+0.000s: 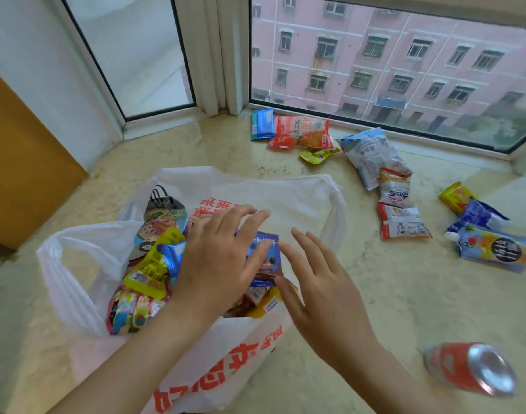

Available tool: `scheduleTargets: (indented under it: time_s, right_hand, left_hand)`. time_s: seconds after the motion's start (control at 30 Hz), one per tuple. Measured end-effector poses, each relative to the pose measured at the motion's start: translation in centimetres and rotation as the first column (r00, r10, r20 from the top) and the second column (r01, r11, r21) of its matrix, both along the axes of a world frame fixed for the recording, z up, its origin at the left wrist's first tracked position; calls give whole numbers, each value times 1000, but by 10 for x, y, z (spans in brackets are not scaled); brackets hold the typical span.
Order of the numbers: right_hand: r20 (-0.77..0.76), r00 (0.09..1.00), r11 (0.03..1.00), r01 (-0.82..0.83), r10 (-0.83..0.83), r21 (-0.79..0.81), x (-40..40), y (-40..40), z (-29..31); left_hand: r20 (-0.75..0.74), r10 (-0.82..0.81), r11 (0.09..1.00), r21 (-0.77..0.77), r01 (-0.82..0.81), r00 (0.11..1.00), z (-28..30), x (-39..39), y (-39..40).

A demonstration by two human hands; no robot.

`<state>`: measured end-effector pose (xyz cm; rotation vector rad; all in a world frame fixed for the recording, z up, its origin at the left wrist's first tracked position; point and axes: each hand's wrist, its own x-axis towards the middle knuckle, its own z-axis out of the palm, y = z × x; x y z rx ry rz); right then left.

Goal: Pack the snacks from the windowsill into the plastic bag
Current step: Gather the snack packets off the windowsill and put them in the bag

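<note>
A: Head view. We have both hands over the mouth of the white plastic bag (214,363), which lies on the marble windowsill (375,309). Left hand (216,261): fingers spread and straight, holding nothing. Right hand (321,282): same, splayed wide, empty.

B: And the blue cookie packet (264,258)?

A: It lies on top of the pile in the bag's mouth, between our hands, under the left fingertips. We judge it just placed or being pressed in.

B: Progress?

A: Roughly half. The bag already holds many packets. On the sill we count a blue wafer pack (262,124), a red-orange snack bag (302,131), a small yellow packet (318,155), a pale blue bag (369,153), three small red-and-white packets (400,204) and a cluster of pouches (488,231) at far right.

B: The red can (470,373)?

A: It lies on its side near our right wrist, blurred. Unclear whether it counts as a snack.
</note>
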<state>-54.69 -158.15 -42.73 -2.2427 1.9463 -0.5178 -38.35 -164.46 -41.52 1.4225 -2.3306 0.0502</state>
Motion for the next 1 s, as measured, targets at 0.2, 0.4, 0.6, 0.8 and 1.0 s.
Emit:
scheduleTargets:
  time_s: [0.2,0.4,0.6,0.8,1.0]
  right_hand:
    - [-8,997,997,73,-73,-29,-67,20,3]
    - [-17,984,984,176,-176,-9,-143,44,2]
    - [-67,970,928,243,-234,281,-217,79,-7]
    - [-43,982,864,182,-183,469,-249,117,-22]
    - [42,978,888,168,-206,429,-266,127,-54]
  left_hand:
    - [-72,-108,994,-11,108,991,12,-75,3]
    - [-29,-238,971,-45,237,971,3,-153,18]
    - [54,-326,944,78,322,944,-28,-222,38]
    - [109,-354,921,215,326,929,-56,-271,52]
    - [146,-373,902,286,322,916,-76,-302,54]
